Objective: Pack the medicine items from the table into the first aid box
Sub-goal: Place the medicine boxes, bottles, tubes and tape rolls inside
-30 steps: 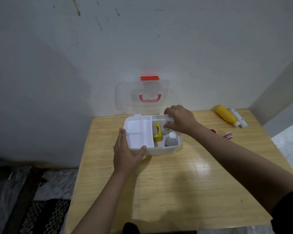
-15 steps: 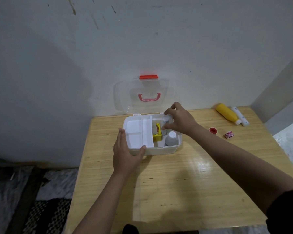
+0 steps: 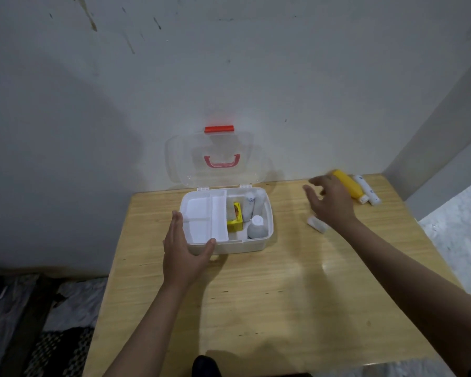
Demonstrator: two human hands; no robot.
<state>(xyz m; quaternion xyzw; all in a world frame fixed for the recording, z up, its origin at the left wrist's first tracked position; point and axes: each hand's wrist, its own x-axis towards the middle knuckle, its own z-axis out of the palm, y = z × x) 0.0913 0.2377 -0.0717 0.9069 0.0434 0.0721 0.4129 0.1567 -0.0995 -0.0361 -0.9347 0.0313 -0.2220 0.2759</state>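
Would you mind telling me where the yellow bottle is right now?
In the head view, the yellow bottle lies on its side at the table's far right corner, beside a white tube, just beyond the right hand.

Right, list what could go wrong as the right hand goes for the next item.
1. The right hand, fingers spread and empty, sweeps toward the yellow bottle lying on its side beside the white tube; a nudge could roll either toward the table edge.
2. A small whitish item sits under the wrist and may get knocked.
3. The first aid box right section already looks crowded; the yellow bottle may not fit.
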